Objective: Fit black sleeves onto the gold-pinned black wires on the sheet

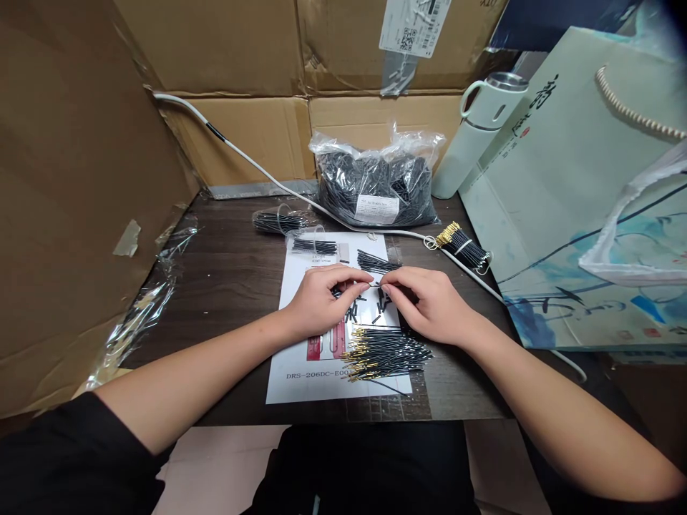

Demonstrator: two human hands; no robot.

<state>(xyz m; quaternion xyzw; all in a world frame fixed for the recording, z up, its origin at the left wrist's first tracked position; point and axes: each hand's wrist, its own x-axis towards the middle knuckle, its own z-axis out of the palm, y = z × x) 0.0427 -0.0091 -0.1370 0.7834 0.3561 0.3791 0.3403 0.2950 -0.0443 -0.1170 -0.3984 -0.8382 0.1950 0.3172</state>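
My left hand point(330, 297) and my right hand point(429, 304) meet over a printed sheet point(295, 383), fingertips pinched close together. A thin dark wire point(376, 285) seems to span the small gap between them; its ends are hidden by the fingers. Short pieces of black tubing point(377, 319) lie scattered beneath both hands. In front of them is a large pile of black wires with gold-coloured terminals point(386, 354). Just beyond the fingertips rests a bunch of plain black wires point(376, 261).
A clear bag of black pieces point(376, 182) stands at the back, near a pale green bottle point(480, 136). Wrapped wire bundles point(282, 220) lie left; a tied gold-tipped bundle point(464, 245) lies right. A white cable point(257, 166) crosses behind. Cardboard point(236, 143) and a paper bag point(558, 179) flank the table.
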